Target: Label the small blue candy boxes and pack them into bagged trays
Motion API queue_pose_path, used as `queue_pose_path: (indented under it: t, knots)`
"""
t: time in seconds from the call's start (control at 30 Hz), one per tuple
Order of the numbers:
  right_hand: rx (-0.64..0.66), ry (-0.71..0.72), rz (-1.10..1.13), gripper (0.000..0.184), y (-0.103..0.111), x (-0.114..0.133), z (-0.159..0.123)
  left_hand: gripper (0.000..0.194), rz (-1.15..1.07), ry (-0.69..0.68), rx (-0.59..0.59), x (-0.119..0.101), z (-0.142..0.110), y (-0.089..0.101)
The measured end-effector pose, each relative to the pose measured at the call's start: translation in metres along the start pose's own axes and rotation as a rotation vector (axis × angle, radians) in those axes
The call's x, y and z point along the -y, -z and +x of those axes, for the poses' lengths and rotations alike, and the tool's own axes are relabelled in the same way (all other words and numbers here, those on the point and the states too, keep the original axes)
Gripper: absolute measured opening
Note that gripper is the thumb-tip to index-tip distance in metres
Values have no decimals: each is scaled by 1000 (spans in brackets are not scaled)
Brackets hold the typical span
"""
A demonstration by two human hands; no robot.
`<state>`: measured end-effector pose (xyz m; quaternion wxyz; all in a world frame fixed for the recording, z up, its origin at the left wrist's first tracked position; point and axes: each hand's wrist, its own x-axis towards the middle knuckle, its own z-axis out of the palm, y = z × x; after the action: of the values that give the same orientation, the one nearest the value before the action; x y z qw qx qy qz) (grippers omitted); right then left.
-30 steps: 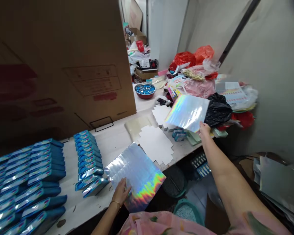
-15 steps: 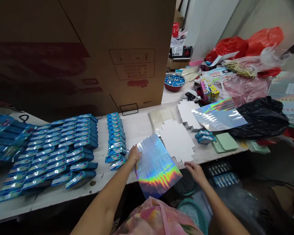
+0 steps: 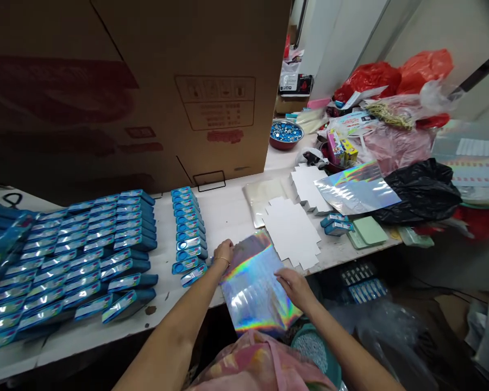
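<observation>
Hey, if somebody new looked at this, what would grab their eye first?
Probably the shiny rainbow sheet at the table's near edge, with the left hand at its left side and the right hand at its right. Next, perhaps, the huge brown cardboard box at back left and the rows of blue packs before it.

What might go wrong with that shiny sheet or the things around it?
The shiny sheet hangs partly past the front edge of the table, so it might bend or slide off. The row of blue packs stands close to its left side; a careless sweep could knock some over.
</observation>
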<state>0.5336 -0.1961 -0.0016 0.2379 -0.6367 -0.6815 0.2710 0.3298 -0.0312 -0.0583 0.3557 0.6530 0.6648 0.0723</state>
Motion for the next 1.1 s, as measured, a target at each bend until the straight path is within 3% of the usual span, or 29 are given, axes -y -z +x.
queue_pose_path:
  t: [0.17, 0.33, 0.5, 0.63, 0.83, 0.97, 1.1]
  knots:
    - [-103, 367, -325, 34, 15, 38, 77, 12, 57, -219, 31, -40, -47, 30]
    - [11, 516, -472, 16, 22, 59, 92, 20, 173, -420, 2, -59, -98, 70]
    - [4, 609, -402, 22, 35, 77, 76, 23, 146, -457, -61, -33, -126, 109]
    - [54, 592, -366, 22, 46, 87, 76, 22, 53, -497, -78, -6, -133, 126]
    - [179, 483, -524, 17, 45, 103, 80, 24, -56, -607, -82, 19, -129, 119]
    - [234, 404, -621, 17, 42, 120, 86, 25, -229, -581, -60, 34, -129, 110]
    - [257, 326, -606, 22, 31, 136, 92, 29, -441, -542, -13, 56, -129, 117]
